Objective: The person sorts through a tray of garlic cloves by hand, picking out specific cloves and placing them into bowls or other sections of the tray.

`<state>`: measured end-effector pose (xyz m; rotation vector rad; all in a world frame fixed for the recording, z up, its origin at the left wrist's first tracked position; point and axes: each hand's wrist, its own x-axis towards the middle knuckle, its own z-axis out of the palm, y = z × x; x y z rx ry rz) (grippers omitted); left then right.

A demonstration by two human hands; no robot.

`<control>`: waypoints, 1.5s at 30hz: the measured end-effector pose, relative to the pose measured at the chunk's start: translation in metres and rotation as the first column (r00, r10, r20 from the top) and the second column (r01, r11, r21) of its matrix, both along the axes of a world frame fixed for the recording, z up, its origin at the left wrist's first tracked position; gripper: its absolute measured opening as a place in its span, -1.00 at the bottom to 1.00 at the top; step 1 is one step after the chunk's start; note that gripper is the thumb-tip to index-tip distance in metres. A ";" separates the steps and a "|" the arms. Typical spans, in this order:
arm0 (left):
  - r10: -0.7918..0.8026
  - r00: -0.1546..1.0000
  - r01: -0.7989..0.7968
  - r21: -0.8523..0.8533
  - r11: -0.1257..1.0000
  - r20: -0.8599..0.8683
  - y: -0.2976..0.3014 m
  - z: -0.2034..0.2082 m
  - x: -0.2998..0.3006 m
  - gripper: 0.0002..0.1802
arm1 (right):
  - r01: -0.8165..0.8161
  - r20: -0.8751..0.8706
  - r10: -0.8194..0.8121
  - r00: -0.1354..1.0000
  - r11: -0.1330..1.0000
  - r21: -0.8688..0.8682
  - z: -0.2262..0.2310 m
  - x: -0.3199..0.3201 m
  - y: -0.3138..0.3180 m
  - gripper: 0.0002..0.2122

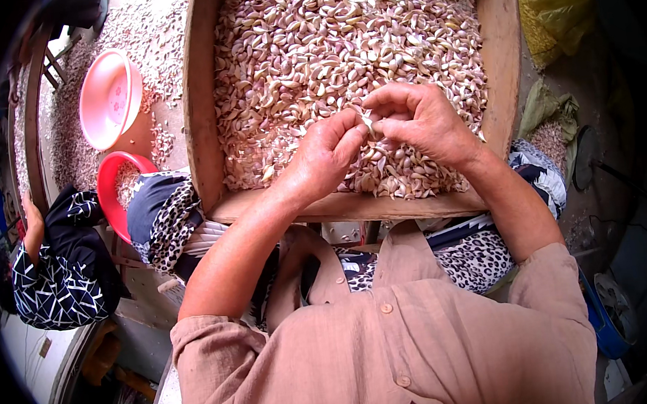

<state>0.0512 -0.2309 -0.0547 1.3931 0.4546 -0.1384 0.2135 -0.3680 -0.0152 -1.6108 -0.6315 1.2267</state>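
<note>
Both hands meet over the near middle of a wide wooden tray [201, 98] heaped with garlic cloves [311, 43]. The left hand [327, 152] is curled, its thumb and forefinger pinched together on a single pale garlic clove [368, 122]. The right hand [423, 122] comes in from the right, its fingers bent and closed on the same clove from the other side, so the fingertips of the two hands nearly touch. The clove sits between them, just above the heap and a little toward the near rim of the tray. How tightly each hand presses cannot be told.

The person wears a dusty pink buttoned shirt [396, 348] with the sleeves rolled up, and the near rim of the tray rests over their lap. To the left, on ground strewn with husks, a pink bowl [106, 97] stands farther off and a red bowl [113, 180] holding some cloves stands nearer. At the far left edge sits another person [59, 276] in dark patterned clothes. A yellow bag [551, 9] lies at the far right.
</note>
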 end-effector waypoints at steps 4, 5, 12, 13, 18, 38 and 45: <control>-0.063 0.998 0.062 0.122 0.991 0.002 0.001 0.008 0.001 -0.75 | -0.011 -0.044 0.009 0.999 0.999 -0.042 0.002 0.000 0.001 -0.70; -0.066 0.998 0.065 0.137 0.988 0.003 0.000 0.008 0.000 -0.75 | -0.018 -0.074 0.013 0.997 0.998 -0.065 0.004 0.000 0.001 -0.69; -0.046 0.998 0.041 0.130 0.991 0.039 -0.003 0.007 0.001 -0.76 | -0.030 -0.075 0.028 0.997 0.999 -0.036 -0.008 0.000 -0.001 -0.73; -0.049 0.998 0.043 0.129 0.991 0.039 -0.003 0.005 0.001 -0.76 | -0.041 -0.067 0.039 0.997 0.998 -0.037 -0.009 0.001 0.000 -0.75; 0.011 0.997 -0.016 -0.071 0.997 -0.073 0.001 0.001 0.004 -0.77 | -0.055 -0.059 0.055 0.997 0.998 -0.001 -0.018 0.002 0.002 -0.81; 0.218 0.945 -0.304 -0.404 0.863 -0.245 0.012 0.011 0.006 -0.54 | -0.004 0.858 0.018 0.513 1.000 -0.019 -0.023 0.015 0.060 -0.85; 0.278 0.937 -0.338 -0.351 0.873 -0.211 0.018 0.005 0.006 -0.54 | 0.081 0.850 0.293 0.438 0.929 -0.362 -0.041 0.011 0.111 -0.80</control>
